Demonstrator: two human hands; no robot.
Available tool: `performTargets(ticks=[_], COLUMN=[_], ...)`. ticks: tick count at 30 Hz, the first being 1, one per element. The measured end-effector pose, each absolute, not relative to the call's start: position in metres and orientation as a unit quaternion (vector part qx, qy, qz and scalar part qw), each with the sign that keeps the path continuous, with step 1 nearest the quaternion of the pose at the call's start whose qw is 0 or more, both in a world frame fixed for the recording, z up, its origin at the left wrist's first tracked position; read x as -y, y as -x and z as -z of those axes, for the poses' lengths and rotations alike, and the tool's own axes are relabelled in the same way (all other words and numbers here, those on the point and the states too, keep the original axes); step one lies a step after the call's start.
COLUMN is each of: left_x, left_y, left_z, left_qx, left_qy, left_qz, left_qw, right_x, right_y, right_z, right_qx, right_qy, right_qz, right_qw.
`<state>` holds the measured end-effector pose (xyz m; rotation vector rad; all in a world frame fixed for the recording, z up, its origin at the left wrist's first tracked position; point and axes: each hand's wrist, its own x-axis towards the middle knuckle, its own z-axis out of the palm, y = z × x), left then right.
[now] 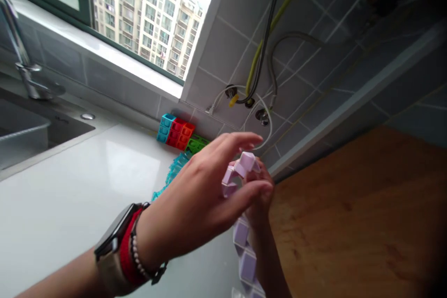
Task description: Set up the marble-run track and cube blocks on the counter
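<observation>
A lilac and white snake puzzle (pixel 247 264) of wedge-shaped segments runs up from the bottom edge. Its upper end bends over between my two hands. My right hand (pixel 260 195) is closed around the puzzle near that end, partly hidden behind my left. In front of it, my left hand (pixel 206 191), wearing a watch and bracelets at the wrist, has its thumb and index finger spread apart around the puzzle's top segments. They look apart from it, and the other fingers of this hand are mostly hidden.
Cyan, red and orange moulded blocks (pixel 176 131) and a green one (pixel 197 144) stand against the tiled wall. A turquoise openwork item (pixel 176 167) lies behind my left hand on the white counter (pixel 70 205). Left are a sink (pixel 66 125) and tap (pixel 30 79); right, a wooden panel (pixel 349 223).
</observation>
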<state>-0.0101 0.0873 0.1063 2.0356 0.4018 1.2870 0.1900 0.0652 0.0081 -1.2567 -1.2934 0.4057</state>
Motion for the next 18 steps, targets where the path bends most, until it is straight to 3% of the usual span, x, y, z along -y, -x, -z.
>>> performTargets(ticks=[3,6,11,18], left_x=[-0.090,-0.092,-0.102,-0.113], left_y=[0.006,-0.005,-0.030,-0.047], left_z=[-0.101,-0.094,-0.082,-0.071], left_qx=[-0.156,-0.156,-0.173,-0.206], left_qy=[-0.799,-0.805,-0.723,-0.655], left_qz=[-0.462,-0.425,-0.492,-0.521], left_qw=[0.352,0.383,0.453,0.507], right_x=[-0.061,-0.062,-0.063,-0.055], right_y=[-0.169,-0.166,-0.178,-0.186], right_z=[-0.030,-0.037,-0.049,-0.058], right_qx=[0.526,0.500,0.523,0.520], right_qy=[0.434,0.384,0.333,0.370], right_qz=[-0.241,-0.293,-0.390,-0.405], right_qw=[0.690,0.719,0.681,0.654])
